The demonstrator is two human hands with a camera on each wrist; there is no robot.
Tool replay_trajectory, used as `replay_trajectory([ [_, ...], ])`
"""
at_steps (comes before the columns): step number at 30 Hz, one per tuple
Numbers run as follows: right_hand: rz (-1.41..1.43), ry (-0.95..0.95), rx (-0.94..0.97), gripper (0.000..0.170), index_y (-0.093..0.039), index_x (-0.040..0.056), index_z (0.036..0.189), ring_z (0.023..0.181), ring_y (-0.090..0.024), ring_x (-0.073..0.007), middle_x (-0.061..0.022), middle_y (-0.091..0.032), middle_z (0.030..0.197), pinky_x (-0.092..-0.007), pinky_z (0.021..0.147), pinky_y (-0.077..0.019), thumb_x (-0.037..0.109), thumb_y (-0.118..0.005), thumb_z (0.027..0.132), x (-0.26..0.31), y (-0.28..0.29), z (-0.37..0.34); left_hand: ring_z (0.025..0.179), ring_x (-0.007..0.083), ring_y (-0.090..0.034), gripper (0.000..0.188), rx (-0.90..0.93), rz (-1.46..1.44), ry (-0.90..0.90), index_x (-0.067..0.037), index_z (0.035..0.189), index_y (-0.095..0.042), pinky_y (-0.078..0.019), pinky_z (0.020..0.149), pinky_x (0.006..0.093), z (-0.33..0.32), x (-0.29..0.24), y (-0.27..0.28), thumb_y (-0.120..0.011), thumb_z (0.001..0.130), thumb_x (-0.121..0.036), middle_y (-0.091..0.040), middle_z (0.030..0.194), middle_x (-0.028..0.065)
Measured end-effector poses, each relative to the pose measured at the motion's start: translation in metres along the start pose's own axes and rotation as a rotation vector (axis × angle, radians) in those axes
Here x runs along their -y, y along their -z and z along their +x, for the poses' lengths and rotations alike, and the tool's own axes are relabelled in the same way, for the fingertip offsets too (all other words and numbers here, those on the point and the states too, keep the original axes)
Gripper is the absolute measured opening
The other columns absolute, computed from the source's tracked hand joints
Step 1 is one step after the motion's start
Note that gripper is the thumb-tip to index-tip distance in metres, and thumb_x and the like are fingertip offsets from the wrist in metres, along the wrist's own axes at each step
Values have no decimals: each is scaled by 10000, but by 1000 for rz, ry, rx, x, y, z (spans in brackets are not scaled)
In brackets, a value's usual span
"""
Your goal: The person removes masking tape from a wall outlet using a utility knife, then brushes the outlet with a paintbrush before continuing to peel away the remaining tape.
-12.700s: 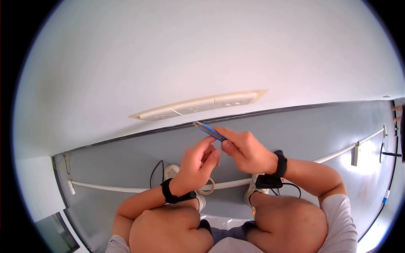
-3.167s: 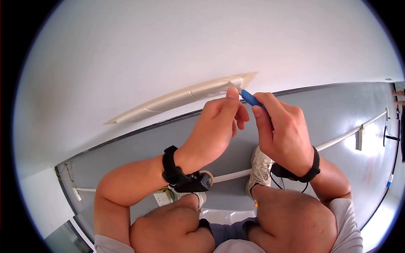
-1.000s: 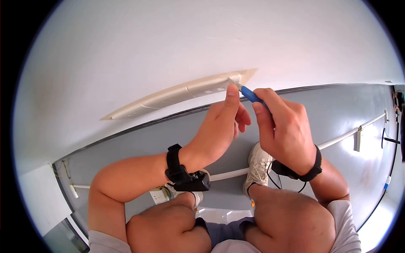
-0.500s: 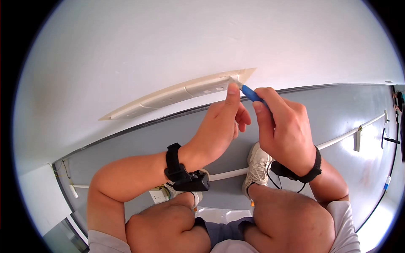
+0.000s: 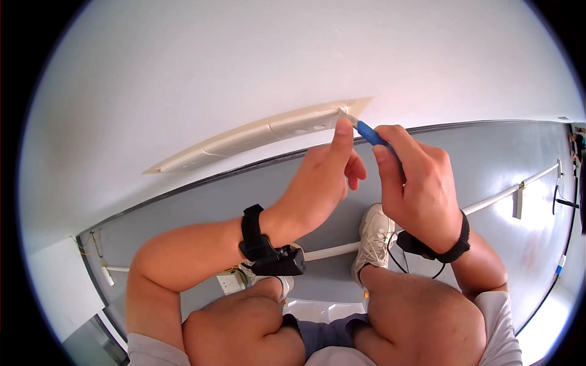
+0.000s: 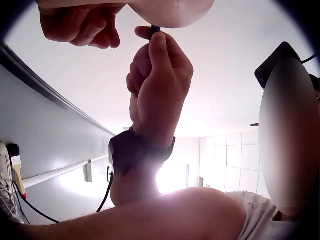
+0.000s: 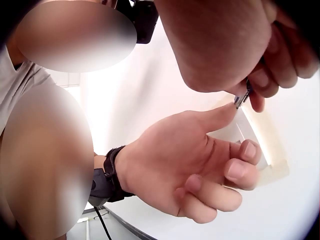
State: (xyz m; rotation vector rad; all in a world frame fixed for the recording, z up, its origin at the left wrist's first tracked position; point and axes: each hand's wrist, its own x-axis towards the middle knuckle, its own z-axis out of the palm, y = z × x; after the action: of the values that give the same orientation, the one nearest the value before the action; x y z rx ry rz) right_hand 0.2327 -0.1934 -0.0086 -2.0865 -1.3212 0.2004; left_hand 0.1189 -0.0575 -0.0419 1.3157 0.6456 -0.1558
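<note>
Utility knife (image 5: 370, 132), blue-handled: was held in the right hand (image 5: 424, 186), grip closed round it; blade stood at the right end of the socket strip (image 5: 241, 143), near its beige border (image 5: 362, 105). Left hand (image 5: 317, 183): grip was open, thumb extended beside the blade, fingers loosely bent.

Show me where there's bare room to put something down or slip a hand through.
Bare floor lies between skirting, pipe and right hand; the wall above the sockets looks open too. It is crowded at the sockets' right end, where left hand and cutter are close, and around the right shoe.
</note>
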Motion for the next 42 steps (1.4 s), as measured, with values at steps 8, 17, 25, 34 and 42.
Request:
replay_trajectory([
  [8, 5, 55, -24, 47, -567, 44, 961, 563, -613, -361, -124, -640, 703, -444, 489, -474, 41, -609, 940, 0, -1, 1, 574, 85, -402, 890, 16, -46, 23, -88, 773, -537, -303, 527, 243, 0, 0, -4, -138, 957, -861, -503, 722, 5],
  [17, 3, 41, -15, 47, -573, 35, 969, 561, -610, -365, -130, -630, 690, -445, 491, -467, 51, -611, 947, -2, -1, 2, 584, 77, -400, 880, 23, -60, 28, -97, 773, -541, -302, 528, 240, 1, 1, -3, -143, 960, -859, -495, 721, -5],
  [25, 30, 82, -69, 46, -580, 35, 977, 571, -617, -359, -125, -634, 693, -441, 497, -468, 61, -611, 954, -3, -1, 0, 583, 86, -390, 871, 24, -62, 1, -100, 756, -528, -294, 524, 245, 1, 1, -6, -150, 962, -857, -480, 702, -12],
  [34, 12, 48, -24, 49, -589, 35, 988, 561, -609, -364, -130, -637, 697, -444, 498, -467, 61, -611, 954, -4, 2, -2, 573, 83, -378, 872, 7, -66, 50, -98, 759, -527, -289, 522, 246, 1, 1, -8, -142, 964, -852, -476, 693, -12],
  [42, 2, 37, -48, 51, -591, 39, 974, 572, -616, -363, -129, -634, 692, -443, 503, -477, 62, -623, 942, -7, 2, 0, 579, 83, -383, 882, 21, -21, 54, -102, 757, -533, -291, 522, 246, 4, 0, -6, -133, 956, -862, -480, 705, -12],
])
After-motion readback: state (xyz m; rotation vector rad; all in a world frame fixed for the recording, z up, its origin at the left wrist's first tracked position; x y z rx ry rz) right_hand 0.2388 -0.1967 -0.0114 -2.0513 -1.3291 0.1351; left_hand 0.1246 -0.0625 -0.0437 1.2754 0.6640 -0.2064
